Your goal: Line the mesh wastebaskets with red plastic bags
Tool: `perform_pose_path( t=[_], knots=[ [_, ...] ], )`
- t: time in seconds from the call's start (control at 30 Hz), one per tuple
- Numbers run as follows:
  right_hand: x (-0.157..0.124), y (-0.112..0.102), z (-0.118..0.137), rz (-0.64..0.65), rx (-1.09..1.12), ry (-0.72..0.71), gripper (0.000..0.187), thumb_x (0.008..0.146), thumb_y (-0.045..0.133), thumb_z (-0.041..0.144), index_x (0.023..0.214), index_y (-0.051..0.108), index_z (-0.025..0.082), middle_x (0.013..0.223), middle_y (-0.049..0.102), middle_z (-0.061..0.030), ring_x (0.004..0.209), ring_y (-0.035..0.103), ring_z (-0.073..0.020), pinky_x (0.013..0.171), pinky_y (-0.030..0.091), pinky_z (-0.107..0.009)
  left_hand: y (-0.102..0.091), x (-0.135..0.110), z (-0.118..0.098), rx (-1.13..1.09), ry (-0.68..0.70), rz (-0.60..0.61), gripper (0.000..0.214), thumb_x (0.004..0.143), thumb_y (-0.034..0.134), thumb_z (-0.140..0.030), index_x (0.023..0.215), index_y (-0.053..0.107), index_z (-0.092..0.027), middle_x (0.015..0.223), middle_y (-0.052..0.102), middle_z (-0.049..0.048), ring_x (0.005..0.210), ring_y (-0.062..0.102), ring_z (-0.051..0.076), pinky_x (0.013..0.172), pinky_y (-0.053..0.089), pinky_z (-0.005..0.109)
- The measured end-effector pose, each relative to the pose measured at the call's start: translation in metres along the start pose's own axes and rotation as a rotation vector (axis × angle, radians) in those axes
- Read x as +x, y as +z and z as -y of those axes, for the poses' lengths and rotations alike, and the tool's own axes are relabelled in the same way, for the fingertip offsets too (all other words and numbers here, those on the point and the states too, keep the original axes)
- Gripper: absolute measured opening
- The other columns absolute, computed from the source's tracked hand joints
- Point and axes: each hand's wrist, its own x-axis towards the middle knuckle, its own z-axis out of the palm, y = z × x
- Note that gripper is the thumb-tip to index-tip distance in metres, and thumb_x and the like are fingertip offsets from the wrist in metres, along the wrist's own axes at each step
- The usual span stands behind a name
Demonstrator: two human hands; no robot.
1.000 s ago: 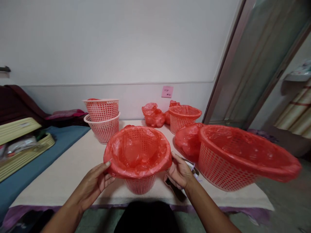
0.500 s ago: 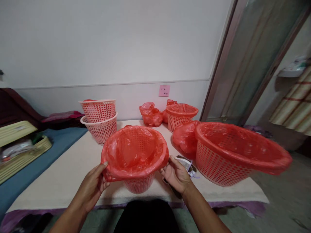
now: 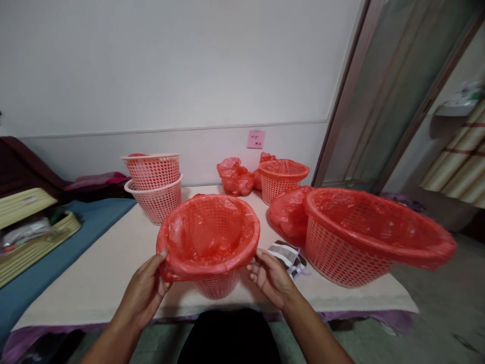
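Observation:
In front of me a small pink perforated plastic basket (image 3: pixel 217 286) stands on the white-covered surface, lined with a red plastic bag (image 3: pixel 206 232) folded over its rim. My left hand (image 3: pixel 146 288) pinches the bag's overhang at the basket's left front. On the right front side, my right hand (image 3: pixel 271 278) has its thumb and fingers closed on the bag's edge below the rim. A brown, white and grey striped cloth (image 3: pixel 286 255) with lilac ties lies just beyond my right hand.
A large basket with red lining (image 3: pixel 348 263) stands right, a red bag bundle (image 3: pixel 290 215) beside it. Behind are a smaller lined basket (image 3: pixel 278 189) and a crumpled red bag (image 3: pixel 237 177). Two stacked pink baskets (image 3: pixel 157 199) stand back left; a yellow case (image 3: pixel 49 237) lies far left.
The bag's right edge now sits closer against the basket rim, and my right hand has shifted slightly left. More of the striped cloth shows. My left hand keeps its place.

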Motion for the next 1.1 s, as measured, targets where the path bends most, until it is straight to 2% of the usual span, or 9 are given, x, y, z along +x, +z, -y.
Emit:
perform_pose_path(
  t=[0.1,0.2,0.3,0.43,0.63,0.77,0.9,1.0,1.1],
  knots=[
    [-0.003,0.006,0.01,-0.064,-0.093,-0.089,0.036,0.071,0.077,0.044,0.084,0.055,0.018,0.066,0.062,0.0041,0.052,0.059,-0.0065,0.045,0.045,-0.015,0.002,-0.006,0.003,-0.029,0.01,-0.028,0.014,0.088,0.054,-0.012,0.084,0.067,-0.011,0.071,0.067,0.0004,0.051,0.06,0.006,0.044,0.052,0.015],
    [-0.007,0.016,0.014,-0.08,-0.265,-0.152,0.042,0.071,0.076,0.05,0.082,0.053,0.017,0.062,0.059,0.0054,0.048,0.055,-0.0047,0.041,0.042,-0.013,0.004,-0.018,0.011,-0.073,0.006,-0.048,0.009,0.086,0.058,-0.013,0.086,0.067,-0.013,0.077,0.068,0.0011,0.057,0.061,0.008,0.05,0.055,0.017],
    [-0.012,0.024,0.011,-0.044,-0.362,-0.117,0.042,0.071,0.075,0.051,0.079,0.051,0.017,0.056,0.057,0.0054,0.046,0.053,-0.0046,0.04,0.04,-0.012,0.012,-0.036,0.024,-0.09,-0.028,0.01,0.009,0.079,0.066,-0.014,0.089,0.067,-0.014,0.085,0.069,0.0039,0.064,0.064,0.011,0.056,0.057,0.021],
    [-0.017,0.029,0.006,0.006,-0.319,-0.09,0.041,0.07,0.076,0.048,0.079,0.05,0.017,0.061,0.059,0.0042,0.049,0.056,-0.0053,0.044,0.042,-0.014,0.028,-0.057,0.04,-0.102,-0.106,0.153,0.026,0.073,0.075,-0.019,0.096,0.066,-0.016,0.091,0.069,0.0055,0.072,0.064,0.014,0.061,0.056,0.024],
    [-0.034,0.029,0.0,0.029,-0.331,-0.052,0.035,0.077,0.071,0.044,0.081,0.049,0.017,0.072,0.063,0.0009,0.053,0.057,-0.0061,0.046,0.041,-0.016,0.043,-0.068,0.051,-0.196,-0.133,0.131,0.029,0.071,0.075,-0.019,0.098,0.063,-0.019,0.091,0.068,0.0032,0.075,0.063,0.014,0.062,0.053,0.026],
    [-0.049,0.035,-0.009,0.125,-0.344,-0.001,0.03,0.081,0.066,0.043,0.081,0.052,0.016,0.069,0.061,0.0003,0.053,0.054,-0.0066,0.046,0.039,-0.017,0.047,-0.074,0.051,-0.221,-0.134,0.151,0.026,0.07,0.074,-0.018,0.093,0.064,-0.018,0.088,0.068,0.0034,0.076,0.063,0.016,0.062,0.052,0.027],
    [-0.054,0.041,-0.02,0.198,-0.359,0.035,0.026,0.08,0.063,0.04,0.085,0.056,0.016,0.071,0.061,0.0005,0.051,0.054,-0.0077,0.044,0.037,-0.019,0.049,-0.078,0.049,-0.237,-0.122,0.194,0.031,0.069,0.074,-0.018,0.099,0.065,-0.017,0.092,0.07,0.0067,0.075,0.064,0.016,0.061,0.053,0.026],
    [-0.054,0.042,-0.022,0.138,-0.526,-0.074,0.025,0.079,0.063,0.04,0.081,0.056,0.017,0.062,0.058,0.0021,0.047,0.051,-0.0087,0.044,0.036,-0.02,0.048,-0.078,0.049,-0.257,-0.125,0.184,0.036,0.069,0.074,-0.016,0.103,0.064,-0.018,0.09,0.071,0.0046,0.073,0.064,0.014,0.062,0.054,0.025],
    [-0.057,0.043,-0.017,0.053,-0.752,-0.33,0.02,0.084,0.059,0.038,0.088,0.058,0.018,0.059,0.054,0.0038,0.052,0.051,-0.0098,0.051,0.039,-0.021,0.047,-0.077,0.052,-0.273,-0.129,0.14,0.038,0.068,0.076,-0.014,0.104,0.064,-0.02,0.088,0.07,0.0023,0.071,0.064,0.013,0.061,0.055,0.025]
  ],
)
